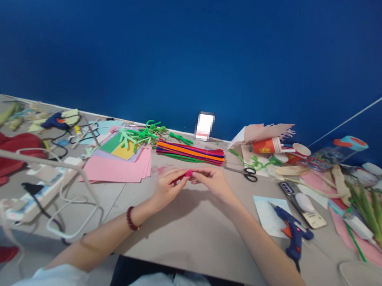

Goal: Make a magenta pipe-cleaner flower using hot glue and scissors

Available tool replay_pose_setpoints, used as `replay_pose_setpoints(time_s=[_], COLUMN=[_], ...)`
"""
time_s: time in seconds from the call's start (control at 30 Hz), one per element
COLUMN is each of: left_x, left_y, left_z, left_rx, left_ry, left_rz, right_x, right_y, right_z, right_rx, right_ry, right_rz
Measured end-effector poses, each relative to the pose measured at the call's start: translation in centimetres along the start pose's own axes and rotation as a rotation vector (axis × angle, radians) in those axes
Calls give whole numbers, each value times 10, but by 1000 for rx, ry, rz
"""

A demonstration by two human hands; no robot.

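Over the middle of the table, my left hand (166, 186) is closed, pinching a bright pink pipe cleaner (189, 174) bunched into a small piece. My right hand (214, 181) meets it from the other side, thumb and fingertips pressed on the same pink piece. Its exact shape is partly covered by the fingers. Just beyond both hands lies a bundle of coloured pipe cleaners (190, 152), orange, red, purple and green. Black-handled scissors (250, 174) rest to the right of the bundle.
Pink paper sheets (121, 171) and green twisted pipe cleaners (147, 130) lie left. A white power strip (46, 190) with cables stands nearer. Right are a blue glue gun (293, 230) on pale paper, a phone (303, 205), a red paper cup (267, 146) and corn husks (373, 216).
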State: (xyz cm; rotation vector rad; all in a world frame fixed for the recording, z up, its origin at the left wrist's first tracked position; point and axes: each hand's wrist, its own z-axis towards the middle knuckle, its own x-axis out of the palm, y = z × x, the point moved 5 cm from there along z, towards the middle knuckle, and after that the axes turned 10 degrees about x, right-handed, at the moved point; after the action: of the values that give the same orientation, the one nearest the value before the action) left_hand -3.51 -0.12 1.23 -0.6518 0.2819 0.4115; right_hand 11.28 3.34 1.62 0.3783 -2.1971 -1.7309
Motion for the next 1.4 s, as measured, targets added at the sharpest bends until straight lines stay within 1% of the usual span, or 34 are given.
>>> replay_pose_setpoints(time_s=[0.23, 0.4, 0.53, 0.83, 0.97, 1.13, 1.27, 1.4], left_x=[1, 1, 1, 1, 1, 3, 7, 11], left_y=[2, 1, 2, 1, 0, 3, 8, 10], left_z=[-4, -4, -5, -4, -3, -4, -6, -9], left_rx=[-13, 23, 16, 7, -28, -64, -79, -77], left_ry=[3, 3, 10, 12, 32, 46, 96, 138], left_rz=[6, 16, 27, 13, 8, 19, 22, 1], right_x=[1, 1, 1, 1, 1, -1, -2, -2], right_y=[-3, -2, -2, -3, -1, -2, -2, 4], right_z=[-1, -1, -1, 0, 0, 1, 1, -2], right_rx=[17, 18, 23, 26, -10, -67, -107, -159], right_ry=[-86, -75, -48, -77, -88, -109, -119, -108], right_rz=[-9, 0, 0, 4, 0, -56, -120, -215])
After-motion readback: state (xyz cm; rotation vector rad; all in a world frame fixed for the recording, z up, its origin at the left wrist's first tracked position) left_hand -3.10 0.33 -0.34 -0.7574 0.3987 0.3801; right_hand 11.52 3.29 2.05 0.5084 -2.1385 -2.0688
